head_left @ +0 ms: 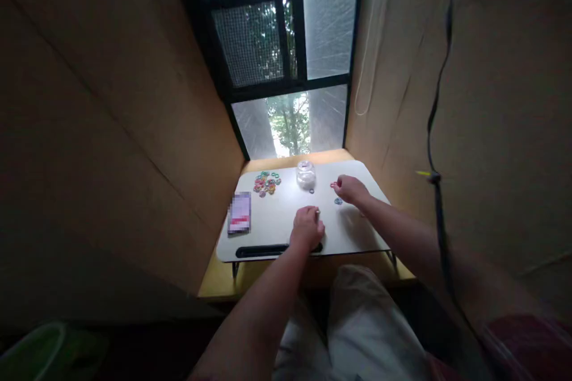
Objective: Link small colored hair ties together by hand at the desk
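Observation:
My left hand (307, 226) is closed over the front middle of the white lap table (272, 220), and a small pale bit shows at its fingertips, too small to name. Farther right, my right hand (351, 189) has its fingers pinched together at a few small pink rings (333, 185) that look like hair ties. Whether one is between the fingers is hidden. Just below that hand lie blue-grey rings (338, 201). A single dark ring (311, 191) rests by a clear plastic jar (306, 175) at the back. A pile of multicoloured rings (267, 183) lies at the back left.
A phone-like flat object (240, 212), its face blurred out, lies on the left. A black slot (261, 251) runs along the table's front edge. Walls stand close on both sides, with a window (290, 119) behind. A dark cord (435, 178) hangs at right.

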Action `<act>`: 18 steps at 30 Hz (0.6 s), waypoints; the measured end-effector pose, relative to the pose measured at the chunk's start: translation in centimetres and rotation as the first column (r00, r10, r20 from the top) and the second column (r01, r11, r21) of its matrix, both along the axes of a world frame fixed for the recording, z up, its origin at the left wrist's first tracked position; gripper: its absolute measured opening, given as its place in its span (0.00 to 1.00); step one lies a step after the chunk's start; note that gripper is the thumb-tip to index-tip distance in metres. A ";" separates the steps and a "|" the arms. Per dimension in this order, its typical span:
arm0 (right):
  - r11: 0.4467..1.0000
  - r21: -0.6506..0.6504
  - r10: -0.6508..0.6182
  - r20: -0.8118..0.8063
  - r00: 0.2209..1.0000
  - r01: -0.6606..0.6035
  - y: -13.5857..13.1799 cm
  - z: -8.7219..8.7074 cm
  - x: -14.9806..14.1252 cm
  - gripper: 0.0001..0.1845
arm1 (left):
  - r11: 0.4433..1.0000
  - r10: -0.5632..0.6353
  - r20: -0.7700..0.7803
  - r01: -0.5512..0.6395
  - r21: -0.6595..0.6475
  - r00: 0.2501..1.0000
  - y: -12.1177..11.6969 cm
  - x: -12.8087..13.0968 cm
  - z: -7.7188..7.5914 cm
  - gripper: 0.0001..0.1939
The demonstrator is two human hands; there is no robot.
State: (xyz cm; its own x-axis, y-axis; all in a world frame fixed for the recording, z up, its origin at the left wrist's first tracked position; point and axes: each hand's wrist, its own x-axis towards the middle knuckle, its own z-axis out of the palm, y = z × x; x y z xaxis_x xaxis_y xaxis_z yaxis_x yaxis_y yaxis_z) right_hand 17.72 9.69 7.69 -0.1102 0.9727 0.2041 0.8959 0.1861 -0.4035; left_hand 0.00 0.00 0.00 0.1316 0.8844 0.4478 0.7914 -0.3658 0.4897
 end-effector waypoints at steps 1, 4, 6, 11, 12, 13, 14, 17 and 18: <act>0.999 0.000 0.054 -0.007 0.999 -0.054 -0.4 -0.2 -0.8 0.10 | 1.000 -0.008 -0.004 0.008 -0.002 1.000 0.0 0.0 -0.1 0.20; 0.983 -0.002 0.182 -0.019 0.983 -0.183 -2.0 -1.3 -2.8 0.11 | 1.000 -0.004 0.012 0.004 0.002 1.000 0.0 0.0 -0.3 0.19; 0.970 -0.013 0.241 -0.025 0.970 -0.241 -3.3 -2.5 -3.8 0.11 | 1.000 0.016 0.042 -0.017 0.018 0.999 0.2 -0.1 -0.4 0.20; 0.975 0.023 0.218 0.026 0.976 -0.219 -5.8 -5.7 -4.0 0.12 | 0.970 0.235 0.210 -0.242 0.005 0.949 1.1 -0.9 -0.2 0.22; 0.970 0.066 0.232 0.052 0.971 -0.236 -6.0 -6.0 -3.8 0.12 | 0.956 0.289 0.226 -0.293 -0.013 0.930 1.4 -1.4 -0.1 0.22; 0.959 0.095 0.262 0.071 0.962 -0.268 -6.1 -6.2 -3.7 0.11 | 0.942 0.332 0.221 -0.334 -0.028 0.917 1.7 -2.0 0.0 0.23; 0.955 0.108 0.269 0.074 0.960 -0.276 -6.2 -6.4 -3.5 0.11 | 0.934 0.356 0.191 -0.356 -0.040 0.915 1.9 -2.7 0.1 0.23; 0.959 0.106 0.261 0.043 0.964 -0.264 -6.2 -6.3 -3.5 0.12 | 0.933 0.358 0.004 -0.358 -0.047 0.934 2.6 -5.3 0.4 0.25; 0.960 0.104 0.259 0.029 0.965 -0.261 -6.2 -6.3 -3.5 0.12 | 0.924 0.377 -0.044 -0.379 -0.054 0.925 2.9 -6.2 0.5 0.26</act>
State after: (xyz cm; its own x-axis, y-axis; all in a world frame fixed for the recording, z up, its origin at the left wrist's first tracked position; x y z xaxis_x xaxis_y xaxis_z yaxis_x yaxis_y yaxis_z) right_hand 14.24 3.49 1.42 -0.3601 0.8830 0.3011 0.8166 0.4544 -0.3559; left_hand -6.16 2.89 0.49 -0.2043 0.8964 0.3933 0.8808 -0.0071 0.4735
